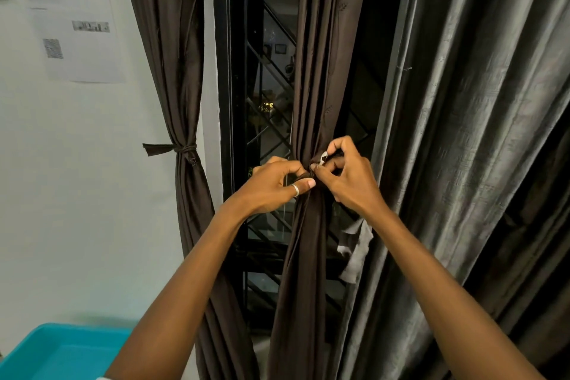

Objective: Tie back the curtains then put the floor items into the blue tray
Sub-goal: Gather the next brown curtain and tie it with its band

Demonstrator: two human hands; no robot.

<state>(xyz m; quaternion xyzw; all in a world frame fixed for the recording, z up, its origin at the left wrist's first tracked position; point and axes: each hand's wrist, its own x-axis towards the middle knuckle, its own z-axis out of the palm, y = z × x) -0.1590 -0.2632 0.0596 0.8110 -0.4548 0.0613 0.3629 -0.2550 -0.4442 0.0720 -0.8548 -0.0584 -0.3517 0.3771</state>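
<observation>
Curtain (pixel 311 71), the brown one across the middle of the window (pixel 265 102), hangs with its long axis upright. Its folds run top to bottom and are drawn into a narrow waist about halfway down the window. A dark tie (pixel 307 176) circles that waist. The left grip (pixel 271 185), with a ring on its thumb, pinches the tie from the window's left side between thumb and curled fingers. The right grip (pixel 348 176) meets it from the right, fingers curled tight on the same tie and on a small pale scrap. Whether that scrap is a label or the tie's end cannot be made out. The knot itself is hidden under the fingers.

At the window's left edge the left curtain (pixel 172 71) also hangs upright, already cinched by a band (pixel 182 149) whose loose end points left, away from the window. Right of the window a grey curtain (pixel 462 133) hangs loose, and a grey strip (pixel 357 253) dangles below the right grip.

Low and to the left of the window lies the blue tray (pixel 61 352), cut off by the frame's bottom edge and partly covered by the left forearm. Papers (pixel 77 25) are on the wall left of the window, their print too blurred to read. Both curtains' tops and hems fall outside the frame.
</observation>
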